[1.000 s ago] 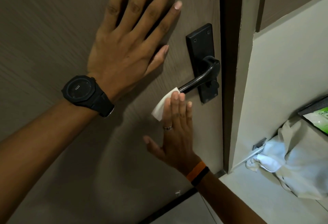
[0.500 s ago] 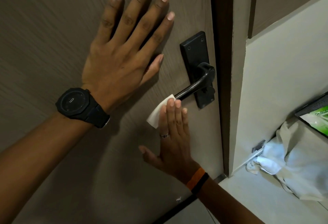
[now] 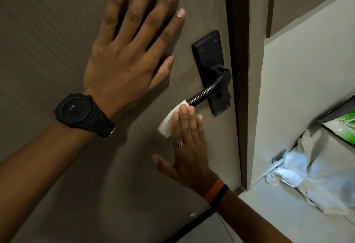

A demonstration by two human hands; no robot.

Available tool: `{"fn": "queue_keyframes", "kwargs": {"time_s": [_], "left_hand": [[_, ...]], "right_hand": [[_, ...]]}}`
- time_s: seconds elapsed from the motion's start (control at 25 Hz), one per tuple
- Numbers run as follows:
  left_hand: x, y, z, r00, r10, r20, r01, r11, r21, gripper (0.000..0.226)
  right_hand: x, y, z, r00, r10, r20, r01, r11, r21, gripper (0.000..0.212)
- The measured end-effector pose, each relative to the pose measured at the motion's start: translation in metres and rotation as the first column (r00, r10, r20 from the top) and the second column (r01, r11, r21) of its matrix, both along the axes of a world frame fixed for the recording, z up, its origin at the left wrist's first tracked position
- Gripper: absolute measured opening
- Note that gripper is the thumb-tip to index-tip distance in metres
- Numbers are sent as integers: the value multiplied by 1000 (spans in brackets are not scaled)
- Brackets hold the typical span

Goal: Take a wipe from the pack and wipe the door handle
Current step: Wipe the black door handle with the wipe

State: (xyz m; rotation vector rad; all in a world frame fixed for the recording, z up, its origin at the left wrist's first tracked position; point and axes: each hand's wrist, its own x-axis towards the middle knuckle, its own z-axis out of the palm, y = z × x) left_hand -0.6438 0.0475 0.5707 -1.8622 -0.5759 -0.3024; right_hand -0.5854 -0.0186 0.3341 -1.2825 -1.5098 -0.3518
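Observation:
A black lever door handle on a black backplate sits at the right edge of the brown door. My right hand, fingers straight and together, presses a folded white wipe against the free end of the lever; part of the wipe is hidden under the fingers. My left hand lies flat on the door with fingers spread, up and left of the handle, holding nothing. The green wipe pack shows at the right edge, partly cut off.
The dark door frame and a pale wall stand right of the handle. A crumpled white cloth or bag lies on the floor against the wall, under the pack.
The view has shifted slightly. My right hand and the wipe stay at the lever's end, barely moved along it. The left hand remains flat on the door.

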Motion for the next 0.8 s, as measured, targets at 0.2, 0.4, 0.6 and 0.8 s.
{"fn": "queue_keyframes", "kwargs": {"time_s": [0.2,0.4,0.6,0.8], "left_hand": [[2,-2,-1,1000,7,7,-7,1000,-27,62],[3,-5,-7,999,19,28,-18,999,-42,61],[2,-15,-22,998,-29,60,41,980,-195,57],[-3,-44,-64,943,-207,260,296,879,-375,46]], "right_hand": [[54,23,18,944,-133,-303,137,991,-7,84],[41,10,9,969,4,-249,-5,1000,-3,84],[42,-7,17,979,34,-199,-12,994,111,45],[59,-9,48,785,30,-618,99,980,172,21]]}}
